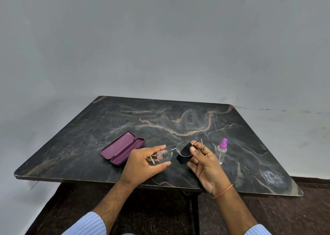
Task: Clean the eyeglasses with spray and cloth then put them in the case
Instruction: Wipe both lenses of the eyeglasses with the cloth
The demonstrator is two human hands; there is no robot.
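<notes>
Thin metal-framed eyeglasses [165, 155] hang just above the dark marble table [178, 120], held between both hands. My left hand [142, 163] grips the left lens by its rim, and that lens shows droplets. My right hand [205, 165] pinches a black cloth [184, 154] over the right lens, thumb on top. An open purple glasses case [122, 148] lies to the left of my left hand. A clear spray bottle [221, 150] with a pink top stands just right of my right hand.
The table's near edge runs under my wrists, with dark floor below it. A plain grey wall rises behind the table. A pale smudge [272, 178] marks the tabletop near the front right corner.
</notes>
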